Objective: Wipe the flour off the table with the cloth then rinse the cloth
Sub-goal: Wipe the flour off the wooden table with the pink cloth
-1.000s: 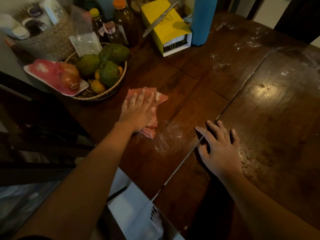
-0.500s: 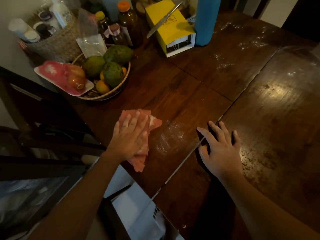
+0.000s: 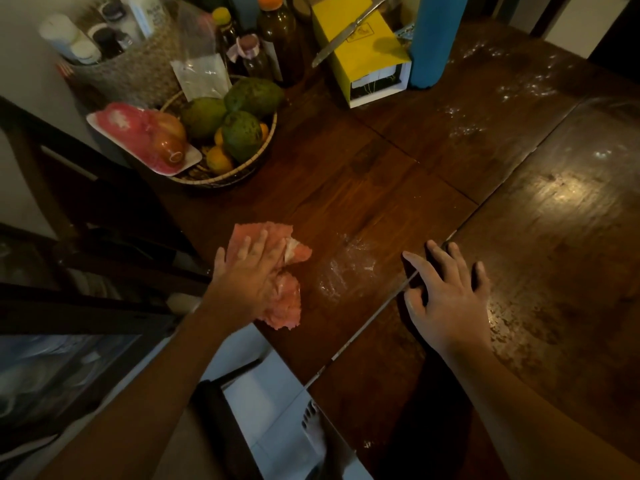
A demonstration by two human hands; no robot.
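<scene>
Pink cloth [image 3: 287, 306] is bunched up on the dark wooden table [image 3: 346, 188], at the near edge, on my side of the fruit basket [image 3: 239, 174] and well apart from it. My left hand [image 3: 247, 271] lies flat on top of it, fingers straight and pressing down, not curled round anything. Further from the basket than the cloth, just past its edge, there's a pale smear of flour [image 3: 343, 268]. Further again, my right hand [image 3: 446, 292] is planted palm down on the wood with the fingers spread, holding nothing, right across the seam between the two table boards.

More flour specks [image 3: 467, 123] sit out beyond the basket's far right side. Just behind the basket to the right is a yellow box [image 3: 363, 43] with a knife [image 3: 346, 32] lying on top, and a blue bottle [image 3: 433, 39] touching the box's far side. A white tray [image 3: 187, 164] of netted onions rests on the basket's left rim.
</scene>
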